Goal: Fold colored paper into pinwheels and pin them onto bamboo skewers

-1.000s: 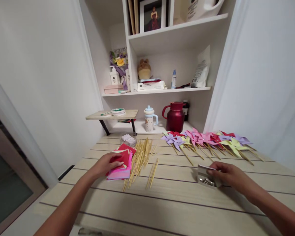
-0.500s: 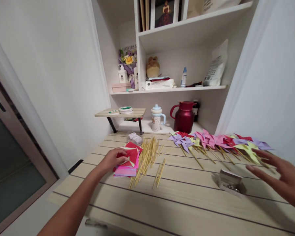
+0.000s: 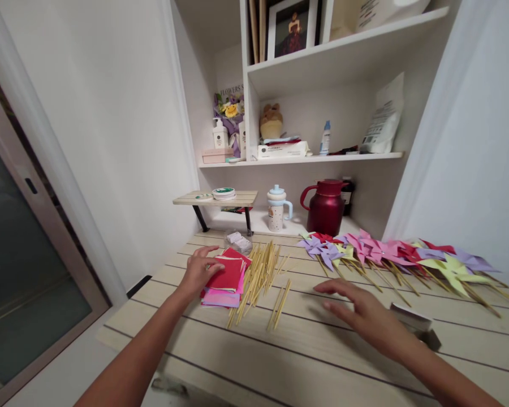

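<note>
My left hand (image 3: 199, 272) is at the left edge of a stack of square paper sheets, its fingers apart and its thumb over the red sheet (image 3: 227, 274) on top. Pink and lilac sheets (image 3: 220, 298) show beneath. Right beside the stack lies a loose bundle of thin wooden sticks (image 3: 258, 271), with a few separate sticks (image 3: 280, 305) nearer me. My right hand (image 3: 360, 311) hovers over the table with spread fingers, holding nothing. Its forearm partly covers a small open box (image 3: 413, 319), whose contents are hidden.
Finished paper pinwheels (image 3: 373, 249) on sticks lie along the back right. Behind stand a red jug (image 3: 326, 206), a cup with a blue handle (image 3: 275, 212) and a small raised shelf (image 3: 246, 198) bearing tape rolls (image 3: 224, 194). A clear pack (image 3: 238, 241) sits behind the paper.
My right hand has moved left from the yellow pinwheel to the middle of the table. My left fingers have lifted and spread at the paper stack. The view has shifted slightly.
</note>
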{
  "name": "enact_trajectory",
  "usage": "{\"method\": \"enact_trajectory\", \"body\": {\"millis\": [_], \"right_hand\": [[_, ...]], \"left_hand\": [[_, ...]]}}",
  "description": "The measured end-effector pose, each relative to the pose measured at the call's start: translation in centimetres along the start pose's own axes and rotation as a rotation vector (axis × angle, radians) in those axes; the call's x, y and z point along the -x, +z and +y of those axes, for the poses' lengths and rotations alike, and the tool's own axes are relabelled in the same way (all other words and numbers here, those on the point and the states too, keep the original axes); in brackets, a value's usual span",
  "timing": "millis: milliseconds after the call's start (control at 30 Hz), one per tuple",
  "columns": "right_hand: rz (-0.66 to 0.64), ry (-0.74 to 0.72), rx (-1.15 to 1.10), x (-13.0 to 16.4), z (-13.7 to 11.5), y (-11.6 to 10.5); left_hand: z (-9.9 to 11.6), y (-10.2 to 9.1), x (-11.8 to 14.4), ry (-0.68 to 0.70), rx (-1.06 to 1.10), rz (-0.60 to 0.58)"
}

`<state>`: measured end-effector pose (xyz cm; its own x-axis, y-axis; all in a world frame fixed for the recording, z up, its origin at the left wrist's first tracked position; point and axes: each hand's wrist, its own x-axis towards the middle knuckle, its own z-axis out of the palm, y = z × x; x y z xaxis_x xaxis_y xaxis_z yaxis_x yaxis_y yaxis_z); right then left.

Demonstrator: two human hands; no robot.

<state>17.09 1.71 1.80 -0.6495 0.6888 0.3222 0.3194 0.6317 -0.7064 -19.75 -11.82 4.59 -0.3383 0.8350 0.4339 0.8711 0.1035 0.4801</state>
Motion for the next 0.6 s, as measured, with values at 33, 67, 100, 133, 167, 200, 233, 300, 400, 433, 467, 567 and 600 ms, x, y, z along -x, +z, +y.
{"method": "enact_trajectory", "body": {"millis": [33, 67, 100, 133, 167, 200, 233, 300, 400, 433, 467, 567, 600], "right_hand": [[-0.023, -0.003, -0.037, -0.3, -0.1, 0.8], [-0.033, 0.001, -0.079, -0.6, -0.1, 1.5], [-0.042, 0.01, -0.124, -0.8, 0.0, 2.2], [-0.051, 0.018, -0.16, -1.0, 0.2, 2.7], [-0.076, 0.026, -0.196, -1.1, 0.4, 3.2], [-0.093, 0.041, -0.226, -1.1, 0.8, 3.5], [-0.112, 0.059, -0.247, -1.2, 1.2, 3.7], [-0.141, 0.085, -0.269, -1.1, 1.9, 3.9], [-0.163, 0.089, -0.254, -1.0, 2.3, 3.8], [-0.164, 0.088, -0.243, -1.0, 2.2, 3.7], [-0.163, 0.088, -0.232, -0.9, 2.1, 3.6], [-0.148, 0.081, -0.229, -0.7, 1.6, 3.5], [-0.143, 0.079, -0.236, -0.7, 1.5, 3.4]], "left_hand": [[0.3, -0.1, -0.2, -0.001, -0.021, 0.023], [0.5, -0.2, -0.3, 0.001, -0.038, 0.04], [0.8, -0.5, -0.4, 0.01, -0.05, 0.043], [0.9, -0.8, -0.5, 0.027, -0.057, 0.025], [1.1, -1.2, -0.4, 0.052, -0.058, -0.017], [1.1, -1.7, -0.3, 0.084, -0.055, -0.077], [1.0, -2.1, -0.2, 0.118, -0.049, -0.155], [0.6, -2.6, 0.4, 0.161, -0.051, -0.282], [-0.2, -2.5, 1.1, 0.159, -0.09, -0.338], [-0.3, -2.3, 1.3, 0.15, -0.104, -0.336], [-0.4, -2.0, 1.4, 0.143, -0.116, -0.332], [0.1, -1.3, 1.3, 0.13, -0.143, -0.318], [0.4, -1.1, 1.2, 0.127, -0.15, -0.317]]}}
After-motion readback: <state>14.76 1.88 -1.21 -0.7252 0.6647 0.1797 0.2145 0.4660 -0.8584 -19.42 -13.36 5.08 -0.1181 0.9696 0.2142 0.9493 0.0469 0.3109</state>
